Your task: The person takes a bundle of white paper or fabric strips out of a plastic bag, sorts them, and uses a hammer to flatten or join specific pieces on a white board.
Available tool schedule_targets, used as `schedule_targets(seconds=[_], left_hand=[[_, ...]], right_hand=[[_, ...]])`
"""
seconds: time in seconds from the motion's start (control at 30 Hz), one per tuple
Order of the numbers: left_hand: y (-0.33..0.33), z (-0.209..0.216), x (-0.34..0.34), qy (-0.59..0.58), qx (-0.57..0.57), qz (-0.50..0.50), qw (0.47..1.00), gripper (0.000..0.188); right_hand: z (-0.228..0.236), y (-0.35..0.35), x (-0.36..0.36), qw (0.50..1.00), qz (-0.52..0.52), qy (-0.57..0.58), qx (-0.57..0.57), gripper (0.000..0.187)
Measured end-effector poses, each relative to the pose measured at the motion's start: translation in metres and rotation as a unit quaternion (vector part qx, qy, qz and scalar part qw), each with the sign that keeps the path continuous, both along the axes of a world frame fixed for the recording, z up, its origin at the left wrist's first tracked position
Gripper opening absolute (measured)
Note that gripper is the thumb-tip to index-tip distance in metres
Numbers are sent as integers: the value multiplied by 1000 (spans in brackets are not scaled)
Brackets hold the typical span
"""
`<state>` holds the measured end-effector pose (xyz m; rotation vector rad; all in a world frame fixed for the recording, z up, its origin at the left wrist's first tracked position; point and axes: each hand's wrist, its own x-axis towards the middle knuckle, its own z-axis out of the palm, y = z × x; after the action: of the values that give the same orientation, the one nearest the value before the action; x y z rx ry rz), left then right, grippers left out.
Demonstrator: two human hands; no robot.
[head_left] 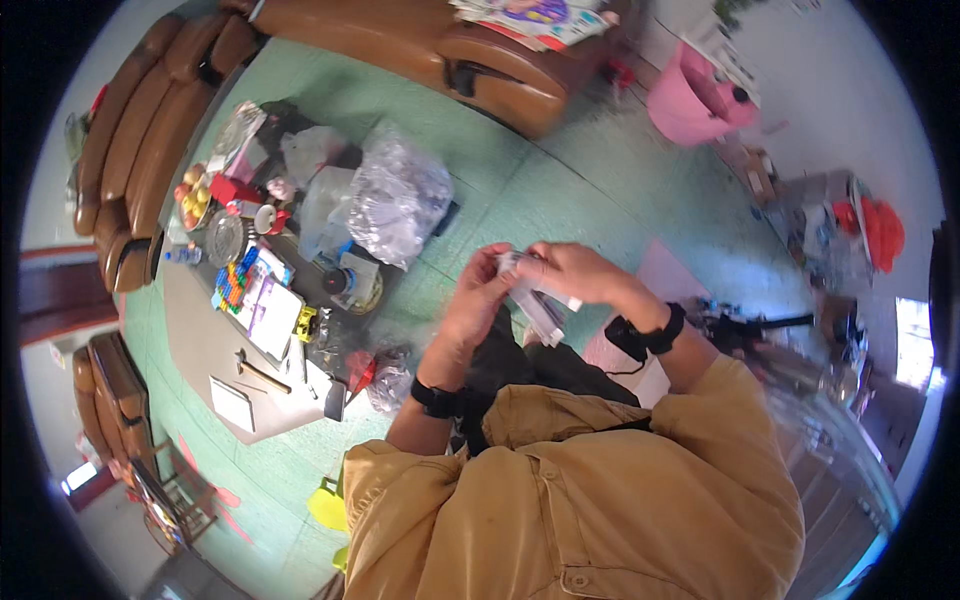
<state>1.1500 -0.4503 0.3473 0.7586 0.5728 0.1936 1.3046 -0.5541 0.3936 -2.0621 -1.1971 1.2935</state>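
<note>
Both my hands meet in front of my body around a long, pale, flat-sided piece (540, 318), perhaps a thin box or strip. Its upper end is pinched between my fingers, and its lower end points down toward my legs. My left hand (476, 296) is closed on its near left side, thumb toward the top. From the right, my right hand (582, 272) reaches across with fingers bent over the same end. A small whitish bit shows between the fingertips, too blurred to name. Dark bands circle both wrists.
Left of me stands a low table (195, 325) crowded with a hammer (262, 376), papers (272, 318), a fruit bowl (192, 205) and a large clear plastic bag (398, 195). Brown sofas (370, 35) line the far side. A pink bucket (695, 98) stands at far right.
</note>
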Motion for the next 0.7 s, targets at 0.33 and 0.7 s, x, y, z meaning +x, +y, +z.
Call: schedule_targets(seconds=[0.33,0.7], left_hand=[[96,-26,1,75,-8,48,996,25],[169,-157,27,539,613,-9,577,32]], right_hand=[[-51,106,1,987,62,-35,146,39],[-109,186,90,976,-79,200,-21,43]])
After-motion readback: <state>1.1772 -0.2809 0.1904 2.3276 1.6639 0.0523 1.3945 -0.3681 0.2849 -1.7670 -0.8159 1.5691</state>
